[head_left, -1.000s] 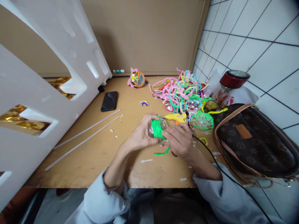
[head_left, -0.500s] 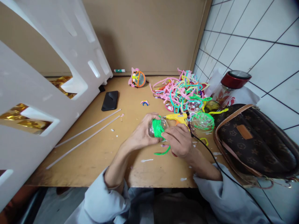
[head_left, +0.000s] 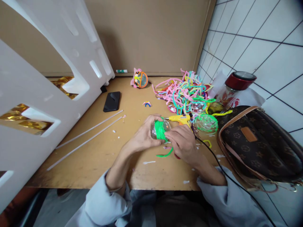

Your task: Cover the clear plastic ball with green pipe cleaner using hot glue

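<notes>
My left hand (head_left: 145, 134) is wrapped round a clear ball (head_left: 153, 130) from its left side. Round the ball's middle runs a band of bright green pipe cleaner (head_left: 160, 128). My right hand (head_left: 182, 140) is closed, its fingertips pinched at the right edge of this green band. Below the ball, a loose green length (head_left: 165, 154) curves over the tabletop towards my right hand. A small red edge shows under the right palm; what it belongs to is hidden. Just behind the hands lies a yellow glue gun (head_left: 179, 119), its nozzle pointing left.
Behind on the right is a heap of coloured pipe cleaners (head_left: 187, 91), near a green-wound ball (head_left: 205, 123), a red-lidded bottle (head_left: 240, 80) and a brown bag (head_left: 260, 142). Leftward lie two white sticks (head_left: 87, 142) and a black phone (head_left: 112, 101). A decorated ball (head_left: 139, 78) stands at the back.
The fingers of my right hand have shifted slightly at the green band. My left hand and the ball have hardly moved.
</notes>
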{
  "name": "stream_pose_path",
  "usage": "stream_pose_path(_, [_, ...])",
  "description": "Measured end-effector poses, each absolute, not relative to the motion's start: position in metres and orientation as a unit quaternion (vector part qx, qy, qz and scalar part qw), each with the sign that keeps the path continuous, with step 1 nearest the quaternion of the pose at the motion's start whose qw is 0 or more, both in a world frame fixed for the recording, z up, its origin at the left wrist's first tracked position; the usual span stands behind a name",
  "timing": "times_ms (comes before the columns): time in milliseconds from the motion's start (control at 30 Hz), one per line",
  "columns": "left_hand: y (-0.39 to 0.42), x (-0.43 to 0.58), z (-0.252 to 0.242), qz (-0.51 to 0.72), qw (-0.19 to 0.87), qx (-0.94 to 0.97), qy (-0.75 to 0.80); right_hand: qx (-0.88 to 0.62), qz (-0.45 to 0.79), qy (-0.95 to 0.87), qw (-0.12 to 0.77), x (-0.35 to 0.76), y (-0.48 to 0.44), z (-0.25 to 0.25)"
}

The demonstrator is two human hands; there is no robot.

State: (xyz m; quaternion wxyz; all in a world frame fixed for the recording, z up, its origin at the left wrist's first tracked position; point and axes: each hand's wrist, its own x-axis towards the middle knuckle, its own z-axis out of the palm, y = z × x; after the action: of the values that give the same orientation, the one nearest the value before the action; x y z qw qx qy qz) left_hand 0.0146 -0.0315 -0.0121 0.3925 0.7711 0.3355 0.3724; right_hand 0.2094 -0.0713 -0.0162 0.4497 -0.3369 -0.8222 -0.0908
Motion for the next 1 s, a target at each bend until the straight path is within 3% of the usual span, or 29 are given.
stream_pose_path(1000, [-0.0297,0.0123,-0.0116,0.350,0.387,0.775,0.356,-0.330,-0.114,-0.833,0.430,0.2094,-0.0707,-0.0194])
